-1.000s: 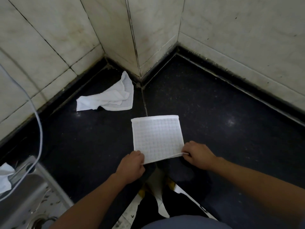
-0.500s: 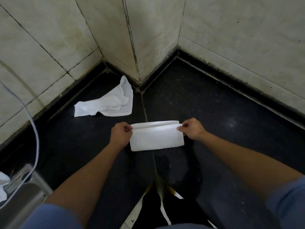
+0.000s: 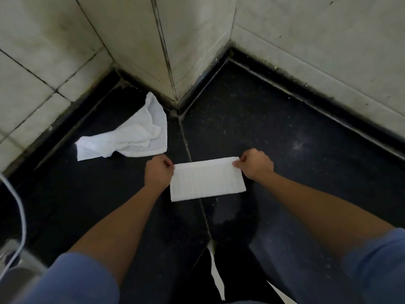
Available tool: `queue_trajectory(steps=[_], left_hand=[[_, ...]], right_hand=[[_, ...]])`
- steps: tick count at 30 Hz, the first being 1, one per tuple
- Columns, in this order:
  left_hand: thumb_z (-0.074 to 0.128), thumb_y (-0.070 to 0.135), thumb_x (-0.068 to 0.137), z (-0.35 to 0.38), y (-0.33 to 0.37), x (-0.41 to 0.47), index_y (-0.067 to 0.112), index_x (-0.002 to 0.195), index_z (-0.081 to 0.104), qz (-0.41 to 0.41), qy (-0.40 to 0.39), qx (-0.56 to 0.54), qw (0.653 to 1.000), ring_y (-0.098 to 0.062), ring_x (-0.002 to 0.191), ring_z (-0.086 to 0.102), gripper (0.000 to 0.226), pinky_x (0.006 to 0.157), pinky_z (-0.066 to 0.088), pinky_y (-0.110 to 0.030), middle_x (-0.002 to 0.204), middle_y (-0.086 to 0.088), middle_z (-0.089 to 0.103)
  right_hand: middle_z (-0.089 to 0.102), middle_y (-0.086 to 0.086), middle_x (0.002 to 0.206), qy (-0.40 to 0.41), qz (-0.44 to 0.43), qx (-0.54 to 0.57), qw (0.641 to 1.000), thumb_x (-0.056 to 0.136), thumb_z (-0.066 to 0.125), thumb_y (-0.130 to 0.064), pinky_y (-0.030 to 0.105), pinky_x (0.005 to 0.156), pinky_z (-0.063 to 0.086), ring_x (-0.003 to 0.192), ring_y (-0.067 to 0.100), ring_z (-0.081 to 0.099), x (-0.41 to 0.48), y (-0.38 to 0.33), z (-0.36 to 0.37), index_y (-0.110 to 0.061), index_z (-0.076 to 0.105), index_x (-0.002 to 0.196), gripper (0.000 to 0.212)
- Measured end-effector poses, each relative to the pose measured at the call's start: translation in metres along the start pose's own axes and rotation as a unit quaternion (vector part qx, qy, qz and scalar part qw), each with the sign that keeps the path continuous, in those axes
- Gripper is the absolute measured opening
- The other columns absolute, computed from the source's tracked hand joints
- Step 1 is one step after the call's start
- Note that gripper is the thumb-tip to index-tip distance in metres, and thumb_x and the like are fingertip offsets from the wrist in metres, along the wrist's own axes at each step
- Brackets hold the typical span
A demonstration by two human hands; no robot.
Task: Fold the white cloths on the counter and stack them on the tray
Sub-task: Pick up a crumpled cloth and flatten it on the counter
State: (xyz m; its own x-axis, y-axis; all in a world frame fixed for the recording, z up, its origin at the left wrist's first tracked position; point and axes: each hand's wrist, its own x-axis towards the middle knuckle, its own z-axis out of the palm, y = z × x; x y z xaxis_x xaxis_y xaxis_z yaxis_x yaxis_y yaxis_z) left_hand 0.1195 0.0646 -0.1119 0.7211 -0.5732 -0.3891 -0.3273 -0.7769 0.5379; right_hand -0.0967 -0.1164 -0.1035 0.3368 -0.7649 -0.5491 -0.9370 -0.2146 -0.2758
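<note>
Two corners pinched: my left hand [image 3: 158,172] has the folded cloth [image 3: 207,179] at its 10 o'clock corner, my right hand [image 3: 255,164] at 2 o'clock, fingers [image 3: 168,162] curled tight, mid-desk [image 3: 285,150]. Soft, light, limp; I judge the corners the best hold. Crumpled cloth [image 3: 129,139] waits at 10 o'clock. No tray visible; grey metal [image 3: 13,270] at 7 o'clock is cut off.
</note>
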Motion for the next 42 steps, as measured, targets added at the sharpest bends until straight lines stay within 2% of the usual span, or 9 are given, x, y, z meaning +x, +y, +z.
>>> queue_trajectory(steps=[7, 11, 18, 22, 25, 29, 32, 36, 42], left_hand=[[0.073, 0.026, 0.081, -0.009, -0.007, -0.024, 0.015, 0.077, 0.058, -0.051, 0.031, -0.024, 0.998, -0.018, 0.075, 0.059, 0.019, 0.070, 0.048, -0.031, 0.077, -0.001, 0.062], [0.078, 0.033, 0.077, -0.005, -0.021, -0.060, 0.012, 0.073, 0.063, -0.141, -0.051, -0.114, 0.982, -0.022, 0.057, 0.063, 0.026, 0.055, 0.051, -0.030, 0.070, -0.006, 0.066], [0.074, 0.018, 0.082, 0.008, -0.030, -0.086, 0.008, 0.072, 0.066, -0.146, -0.065, -0.119, 0.980, -0.017, 0.041, 0.055, 0.016, 0.041, 0.045, -0.024, 0.065, -0.011, 0.066], [0.076, 0.025, 0.077, 0.008, -0.034, -0.084, 0.019, 0.062, 0.064, -0.119, -0.053, -0.050, 0.990, -0.022, 0.060, 0.064, 0.020, 0.060, 0.057, -0.038, 0.063, -0.003, 0.066], [0.072, 0.034, 0.080, 0.002, -0.031, -0.091, 0.021, 0.068, 0.060, -0.078, -0.038, 0.057, 0.995, -0.017, 0.071, 0.059, 0.022, 0.060, 0.046, -0.030, 0.071, 0.003, 0.063], [0.063, 0.024, 0.087, 0.002, -0.017, -0.096, 0.015, 0.079, 0.058, 0.100, -0.009, 0.153, 0.983, -0.016, 0.072, 0.055, 0.013, 0.060, 0.039, -0.029, 0.084, 0.001, 0.057], [0.058, 0.019, 0.090, 0.016, -0.002, -0.096, 0.013, 0.089, 0.063, 0.177, -0.050, 0.142, 0.973, -0.021, 0.078, 0.058, 0.008, 0.068, 0.048, -0.034, 0.091, -0.002, 0.060], [0.056, 0.017, 0.090, 0.024, -0.009, -0.091, 0.010, 0.087, 0.063, 0.147, -0.101, 0.150, 0.973, -0.024, 0.083, 0.059, 0.011, 0.073, 0.049, -0.037, 0.091, -0.006, 0.062], [0.060, 0.008, 0.085, 0.018, -0.024, -0.088, 0.007, 0.085, 0.066, 0.149, -0.114, 0.110, 0.976, -0.024, 0.082, 0.060, 0.006, 0.075, 0.050, -0.037, 0.088, -0.007, 0.064]], right_hand=[[0.066, -0.005, 0.084, 0.010, -0.024, 0.006, 1.000, 0.082, 0.065, -0.054, 0.034, 0.069, 0.054, 0.078, 0.015, 0.062, -0.021, 0.016, -0.010, -0.029, 0.065, 0.087, 0.025], [0.067, -0.011, 0.079, -0.058, -0.032, 0.022, 0.998, 0.079, 0.068, -0.056, 0.034, 0.070, 0.055, 0.074, 0.009, 0.062, -0.045, 0.035, -0.001, -0.032, 0.064, 0.076, 0.024], [0.066, -0.008, 0.080, -0.062, -0.043, 0.002, 0.997, 0.083, 0.068, -0.040, 0.029, 0.065, 0.049, 0.075, 0.010, 0.061, -0.062, 0.039, 0.011, -0.028, 0.067, 0.078, 0.014], [0.065, -0.006, 0.085, -0.039, -0.049, -0.053, 0.997, 0.085, 0.064, -0.040, 0.029, 0.067, 0.046, 0.079, 0.015, 0.061, -0.063, 0.036, 0.011, -0.027, 0.065, 0.083, 0.013], [0.065, -0.003, 0.092, -0.007, -0.076, -0.100, 0.992, 0.088, 0.061, -0.040, 0.029, 0.067, 0.044, 0.083, 0.018, 0.061, -0.067, 0.035, 0.011, -0.025, 0.062, 0.090, 0.015], [0.064, -0.002, 0.100, 0.053, -0.178, -0.093, 0.978, 0.091, 0.056, -0.030, 0.031, 0.070, 0.049, 0.084, 0.019, 0.062, -0.075, 0.023, 0.013, -0.020, 0.062, 0.097, 0.013], [0.065, 0.000, 0.102, 0.004, -0.242, -0.056, 0.969, 0.092, 0.056, -0.026, 0.032, 0.075, 0.050, 0.089, 0.021, 0.062, -0.080, 0.002, 0.024, -0.017, 0.065, 0.100, 0.015], [0.067, 0.000, 0.105, -0.059, -0.233, -0.040, 0.970, 0.090, 0.058, -0.024, 0.032, 0.080, 0.049, 0.094, 0.020, 0.061, -0.077, -0.006, 0.042, -0.018, 0.068, 0.099, 0.014], [0.066, 0.001, 0.101, -0.039, -0.171, -0.035, 0.984, 0.090, 0.060, -0.022, 0.031, 0.077, 0.051, 0.088, 0.018, 0.061, -0.071, 0.026, 0.029, -0.017, 0.068, 0.092, 0.009]])
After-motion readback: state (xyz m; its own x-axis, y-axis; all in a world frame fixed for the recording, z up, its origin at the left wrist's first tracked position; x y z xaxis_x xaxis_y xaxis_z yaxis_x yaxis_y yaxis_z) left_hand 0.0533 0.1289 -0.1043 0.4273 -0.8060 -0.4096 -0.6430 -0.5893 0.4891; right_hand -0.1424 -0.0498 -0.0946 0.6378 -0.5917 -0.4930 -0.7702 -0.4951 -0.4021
